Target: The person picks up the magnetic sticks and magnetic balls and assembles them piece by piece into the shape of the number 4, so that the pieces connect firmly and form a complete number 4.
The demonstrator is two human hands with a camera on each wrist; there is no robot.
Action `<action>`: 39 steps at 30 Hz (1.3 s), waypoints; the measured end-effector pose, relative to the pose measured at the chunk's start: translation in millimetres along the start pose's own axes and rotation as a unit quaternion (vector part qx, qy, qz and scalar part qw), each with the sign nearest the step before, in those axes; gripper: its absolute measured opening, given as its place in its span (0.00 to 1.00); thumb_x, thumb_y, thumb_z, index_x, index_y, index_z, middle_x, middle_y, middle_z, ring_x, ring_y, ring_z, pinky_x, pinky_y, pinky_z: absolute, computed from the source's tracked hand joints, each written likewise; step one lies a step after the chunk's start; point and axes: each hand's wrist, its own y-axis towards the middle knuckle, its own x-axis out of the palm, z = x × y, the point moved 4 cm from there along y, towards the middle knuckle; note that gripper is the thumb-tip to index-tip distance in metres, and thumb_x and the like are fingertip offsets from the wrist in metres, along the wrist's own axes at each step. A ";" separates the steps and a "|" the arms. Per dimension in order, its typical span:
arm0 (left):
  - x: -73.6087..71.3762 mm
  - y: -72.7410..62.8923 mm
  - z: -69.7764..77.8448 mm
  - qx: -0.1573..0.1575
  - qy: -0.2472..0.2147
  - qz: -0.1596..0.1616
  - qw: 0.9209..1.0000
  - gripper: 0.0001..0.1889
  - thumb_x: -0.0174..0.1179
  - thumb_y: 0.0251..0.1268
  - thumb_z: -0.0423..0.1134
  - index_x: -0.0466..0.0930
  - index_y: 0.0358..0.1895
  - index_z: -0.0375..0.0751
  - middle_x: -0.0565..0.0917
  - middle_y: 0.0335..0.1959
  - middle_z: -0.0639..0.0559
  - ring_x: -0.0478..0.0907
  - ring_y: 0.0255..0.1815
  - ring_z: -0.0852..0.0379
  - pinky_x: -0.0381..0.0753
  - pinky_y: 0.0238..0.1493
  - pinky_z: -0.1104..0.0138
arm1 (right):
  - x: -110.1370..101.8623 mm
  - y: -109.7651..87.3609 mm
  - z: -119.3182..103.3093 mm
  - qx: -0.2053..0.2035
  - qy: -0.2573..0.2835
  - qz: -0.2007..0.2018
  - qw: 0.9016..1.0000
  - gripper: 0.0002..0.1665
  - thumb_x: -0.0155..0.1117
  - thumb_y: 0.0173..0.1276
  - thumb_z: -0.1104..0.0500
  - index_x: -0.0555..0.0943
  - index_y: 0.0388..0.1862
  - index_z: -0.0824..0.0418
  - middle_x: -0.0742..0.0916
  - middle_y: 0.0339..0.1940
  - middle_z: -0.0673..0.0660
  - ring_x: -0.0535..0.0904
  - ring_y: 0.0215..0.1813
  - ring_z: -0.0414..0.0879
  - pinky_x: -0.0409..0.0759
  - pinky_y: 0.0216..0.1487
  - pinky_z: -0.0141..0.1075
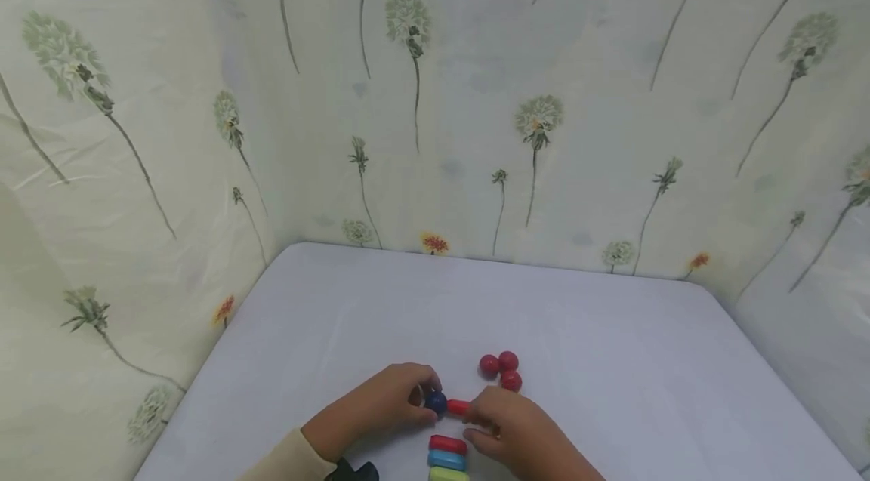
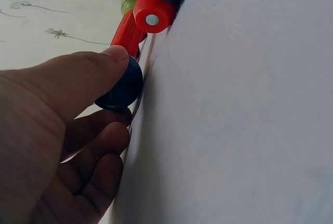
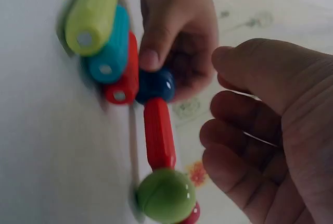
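Observation:
My left hand (image 1: 387, 399) pinches a dark blue ball (image 1: 436, 402) between thumb and fingers, low over the white table. A red rod (image 3: 159, 133) runs from the blue ball to a green ball (image 3: 166, 196); the three touch in a line. In the head view my right hand (image 1: 519, 424) covers the green ball and the rod's right end. The right wrist view shows that hand's fingers loosely bent beside the rod, apart from it, with nothing between them. Nearer to me, a second red rod (image 1: 448, 444), a light blue rod (image 1: 447, 459) and a yellow-green rod (image 1: 448, 474) lie side by side.
Three red balls (image 1: 508, 361) sit together just beyond my right hand. The rods have silvery discs in their ends. A flower-printed cloth (image 1: 462, 126) hangs behind and beside the white table (image 1: 612, 345). A black object (image 1: 353, 470) shows by my left wrist.

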 end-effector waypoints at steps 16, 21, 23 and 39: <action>-0.3 -0.3 1.5 -0.003 0.000 0.004 1.000 0.16 0.77 0.60 0.48 0.83 0.49 0.60 0.81 0.37 0.68 0.76 0.38 0.65 0.79 0.43 0.69 | 27.2 8.3 -18.2 0.078 -0.076 -0.090 0.990 0.16 0.83 0.57 0.55 0.91 0.45 0.45 0.83 0.30 0.39 0.76 0.33 0.36 0.87 0.45 0.38; 0.7 -1.8 -0.7 -0.014 -0.013 -0.007 1.000 0.15 0.77 0.60 0.47 0.83 0.48 0.60 0.81 0.36 0.67 0.76 0.38 0.64 0.78 0.43 0.68 | 33.8 8.9 -18.7 0.073 -0.050 -0.100 0.991 0.14 0.82 0.59 0.55 0.91 0.45 0.46 0.85 0.32 0.38 0.77 0.34 0.35 0.87 0.46 0.38; 0.6 -2.6 -0.9 -0.015 -0.016 -0.009 1.000 0.15 0.77 0.61 0.47 0.83 0.48 0.61 0.81 0.36 0.67 0.76 0.38 0.64 0.78 0.43 0.68 | 33.9 8.0 -18.9 0.058 -0.056 -0.101 0.992 0.15 0.81 0.60 0.55 0.91 0.46 0.46 0.85 0.33 0.38 0.76 0.34 0.35 0.87 0.46 0.37; -1.0 -1.3 1.8 -0.007 -0.010 0.000 1.000 0.15 0.77 0.61 0.48 0.83 0.48 0.60 0.81 0.36 0.68 0.76 0.38 0.65 0.80 0.44 0.67 | 39.2 12.5 -14.1 0.051 -0.028 -0.084 0.995 0.09 0.78 0.65 0.55 0.87 0.42 0.45 0.81 0.30 0.38 0.75 0.33 0.35 0.83 0.42 0.34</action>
